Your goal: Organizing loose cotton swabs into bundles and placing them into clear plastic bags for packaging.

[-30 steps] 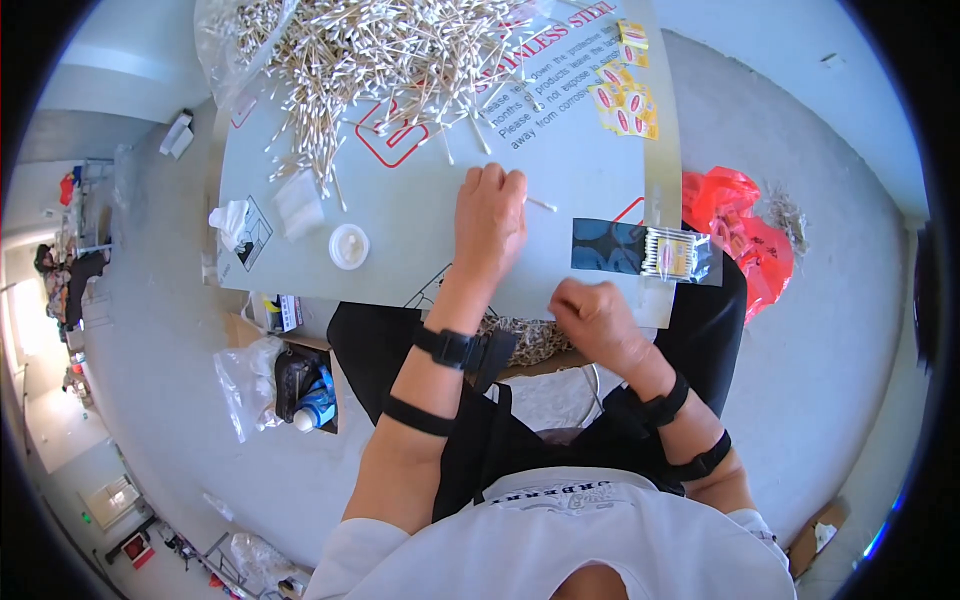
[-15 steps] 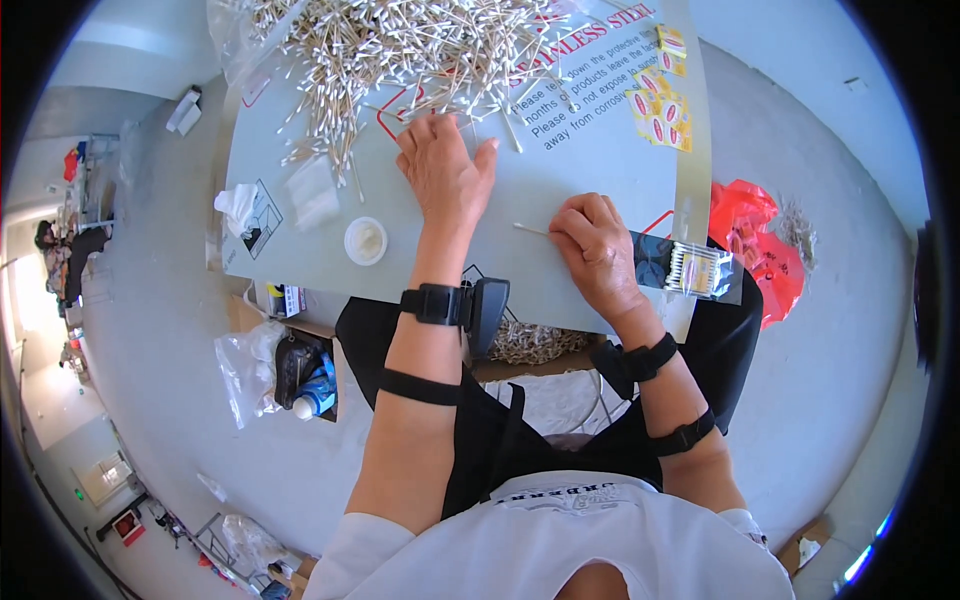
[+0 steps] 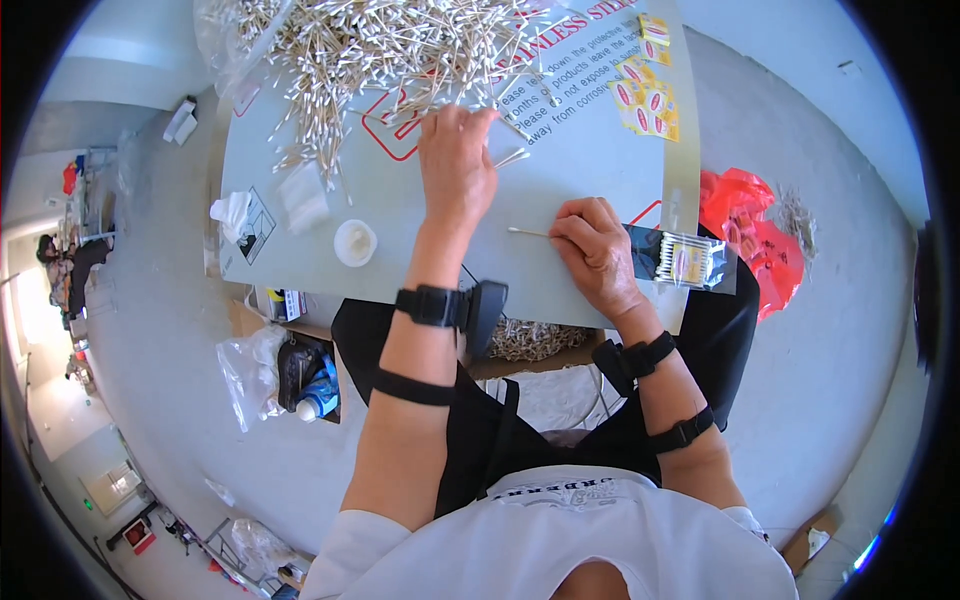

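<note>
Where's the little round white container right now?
In the head view, the container sits on the left side of the grey table, near its front edge, to the left of the person's bare left hand.

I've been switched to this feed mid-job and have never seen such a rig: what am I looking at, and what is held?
There is no robot here: these are a person's own bare hands, with black straps on the forearms. A wide fisheye camera on the person's head looks down, so straight edges bend near the rim. Picture left is their left.

On the table lie a big heap of cotton swabs, yellow cards, a round white tub and, near the right edge, a clear packet of swabs.

The right hand pinches a single swab. The left hand is at the heap's near edge; its grip is unclear.
</note>
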Demonstrator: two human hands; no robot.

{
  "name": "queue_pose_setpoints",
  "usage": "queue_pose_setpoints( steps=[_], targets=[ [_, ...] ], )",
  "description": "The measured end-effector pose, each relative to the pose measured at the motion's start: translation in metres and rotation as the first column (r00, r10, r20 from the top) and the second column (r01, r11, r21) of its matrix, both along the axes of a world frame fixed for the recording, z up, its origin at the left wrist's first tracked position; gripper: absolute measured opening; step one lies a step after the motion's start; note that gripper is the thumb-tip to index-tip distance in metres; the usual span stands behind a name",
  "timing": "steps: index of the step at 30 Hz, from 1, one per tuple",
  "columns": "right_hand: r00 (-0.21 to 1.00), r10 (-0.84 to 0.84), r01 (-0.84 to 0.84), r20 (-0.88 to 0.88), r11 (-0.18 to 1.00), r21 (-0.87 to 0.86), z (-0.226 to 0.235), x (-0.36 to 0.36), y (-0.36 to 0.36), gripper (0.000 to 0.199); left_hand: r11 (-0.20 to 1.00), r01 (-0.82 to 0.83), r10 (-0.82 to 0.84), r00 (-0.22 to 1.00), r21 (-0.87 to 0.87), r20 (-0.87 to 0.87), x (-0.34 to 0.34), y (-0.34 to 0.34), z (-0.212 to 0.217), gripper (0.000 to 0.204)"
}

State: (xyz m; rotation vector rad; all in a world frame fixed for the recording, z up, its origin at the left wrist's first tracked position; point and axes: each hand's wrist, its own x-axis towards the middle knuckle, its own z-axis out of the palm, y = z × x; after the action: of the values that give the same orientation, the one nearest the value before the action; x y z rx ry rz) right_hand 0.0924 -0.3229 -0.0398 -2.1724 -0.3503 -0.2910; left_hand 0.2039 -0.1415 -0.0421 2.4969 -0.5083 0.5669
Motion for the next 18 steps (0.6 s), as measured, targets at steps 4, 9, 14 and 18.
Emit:
queue_pose_setpoints(
  steps=[4,9,14,18],
  targets=[
    [1.000,0.007,-0.007,0.000,1.000,0.014,0.000,-0.001,-0.002,0.011,0.987,0.033,-0.017,0.995,0.159,-0.102,0.025,-0.001,0.011,0.022],
    [1.000,-0.005,0.005,0.000,1.000,0.031,-0.001,-0.001,-0.002,0.012,0.979,0.092,-0.074,0.992,0.183,-0.105,0.024,-0.008,0.012,0.015],
    [1.000,-0.007,0.007,0.008,0.999,0.036,-0.004,-0.001,-0.004,0.013,0.986,0.080,-0.051,0.981,0.147,-0.187,0.000,-0.010,0.008,0.012],
    [1.000,-0.012,0.013,-0.025,0.998,0.060,-0.002,-0.001,-0.003,0.019,0.991,0.014,0.012,0.981,0.132,-0.195,-0.018,0.002,0.007,0.010]
  ],
)
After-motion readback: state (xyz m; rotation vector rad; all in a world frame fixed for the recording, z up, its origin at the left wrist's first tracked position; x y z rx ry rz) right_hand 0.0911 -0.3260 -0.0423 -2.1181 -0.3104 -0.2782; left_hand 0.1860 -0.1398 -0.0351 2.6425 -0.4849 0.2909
